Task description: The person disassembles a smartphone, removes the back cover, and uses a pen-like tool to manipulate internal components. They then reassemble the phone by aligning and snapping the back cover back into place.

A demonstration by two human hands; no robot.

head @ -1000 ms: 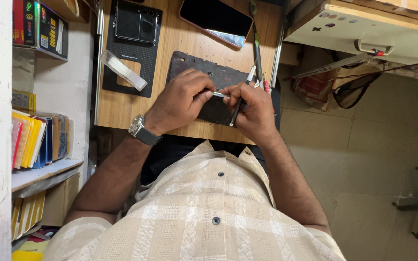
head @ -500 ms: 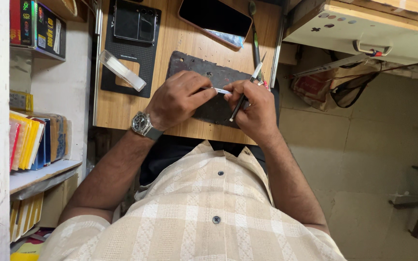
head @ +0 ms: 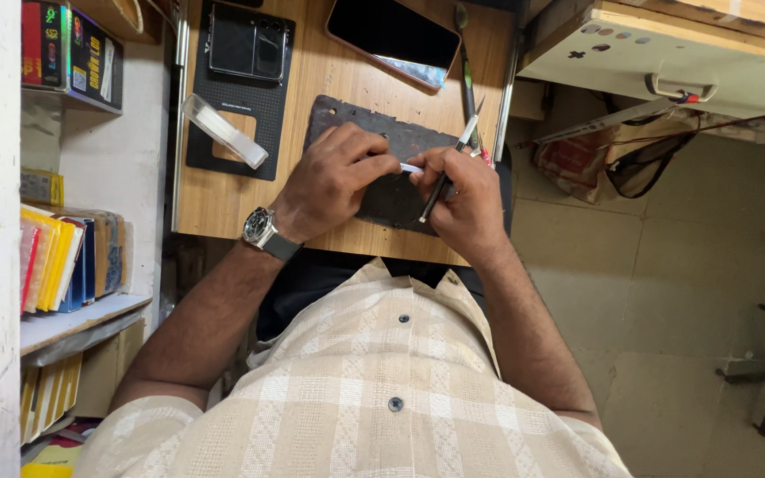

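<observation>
My left hand (head: 334, 180), with a wristwatch (head: 263, 232) on the wrist, rests on a worn dark work mat (head: 382, 199) and pinches one end of a small white flat part (head: 411, 168). My right hand (head: 464, 196) touches the other end of that part and grips thin metal tweezers (head: 446, 168), which stick up past my knuckles. Both hands meet over the middle of the mat. What lies under the fingers is hidden.
On the wooden desk (head: 214, 199) lie a black textured mat (head: 239, 97) with a dark folding phone (head: 250, 44) and a clear plastic strip (head: 223, 131), a large phone face up (head: 393, 40), and a thin tool (head: 465, 62). Book shelves (head: 64, 257) stand at the left.
Both hands have shifted slightly on the mat while staying together on the small white part; the tweezers have tilted a little. Nothing was let go.
</observation>
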